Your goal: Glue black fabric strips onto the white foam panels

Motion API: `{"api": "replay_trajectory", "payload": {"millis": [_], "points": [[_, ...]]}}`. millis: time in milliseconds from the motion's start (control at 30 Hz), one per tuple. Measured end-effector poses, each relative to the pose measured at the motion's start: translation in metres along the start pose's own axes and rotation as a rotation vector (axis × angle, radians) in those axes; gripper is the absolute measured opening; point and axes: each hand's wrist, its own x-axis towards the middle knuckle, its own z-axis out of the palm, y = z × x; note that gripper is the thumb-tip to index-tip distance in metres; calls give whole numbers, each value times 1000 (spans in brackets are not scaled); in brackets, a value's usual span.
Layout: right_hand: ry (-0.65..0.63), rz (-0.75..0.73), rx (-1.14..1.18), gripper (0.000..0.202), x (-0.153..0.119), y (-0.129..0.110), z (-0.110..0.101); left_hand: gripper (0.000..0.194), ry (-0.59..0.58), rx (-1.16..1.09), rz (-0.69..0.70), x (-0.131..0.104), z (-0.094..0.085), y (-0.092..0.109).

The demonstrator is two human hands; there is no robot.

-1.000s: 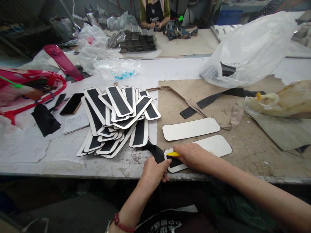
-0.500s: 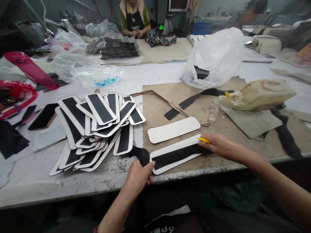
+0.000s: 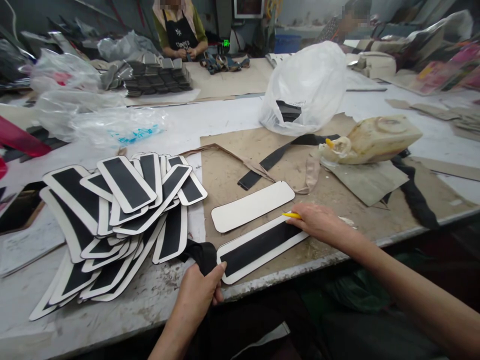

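A white rounded panel with a black strip along its middle (image 3: pixel 258 250) lies slantwise at the table's front edge. My left hand (image 3: pixel 200 287) grips its left end, thumb on top and the other fingers curled below the edge. A loose, folded black band (image 3: pixel 202 254) lies against that hand; I cannot tell whether the fingers also hold it. My right hand (image 3: pixel 318 225) is closed around a yellow pointed tool (image 3: pixel 291 215) and rests on the panel's right end, hiding it. Just behind lies a plain white panel (image 3: pixel 253 206).
Left is a heap of white panels with black strips (image 3: pixel 125 182). Behind are a black strip (image 3: pixel 275 162), a yellowed plastic bottle on its side (image 3: pixel 382 140) and a white plastic bag (image 3: pixel 305 85). Brown board (image 3: pixel 232 145) covers the work area. A person (image 3: pixel 183 32) works across the table.
The black strip's right part, earlier covering the panel's lower edge, now lies within the white border. My right hand still holds the yellow tool. The view has turned right.
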Motion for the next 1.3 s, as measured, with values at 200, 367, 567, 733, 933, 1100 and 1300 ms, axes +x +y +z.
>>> {"api": "replay_trajectory", "payload": {"millis": [200, 367, 567, 733, 933, 1100, 1300], "points": [[-3, 0, 12, 26, 0, 0, 0, 40, 1, 1, -17, 0, 0, 0], [-9, 10, 21, 26, 2, -1, 3, 40, 26, 12, 8, 0, 1, 0], [32, 52, 4, 23, 1, 4, 0, 42, 32, 33, -31, 4, 2, -2], [124, 206, -26, 21, -11, 31, -3, 45, 40, 100, -8, 9, 2, -12], [98, 144, 95, 25, -24, 35, 11, 47, 48, 135, 27, 8, 1, -11], [171, 75, 232, 30, -34, 33, 13, 37, 89, 29, 18, -3, 2, 0], [304, 139, 507, 39, -42, 31, 4, 28, 193, -66, 17, -16, 2, -1]]}}
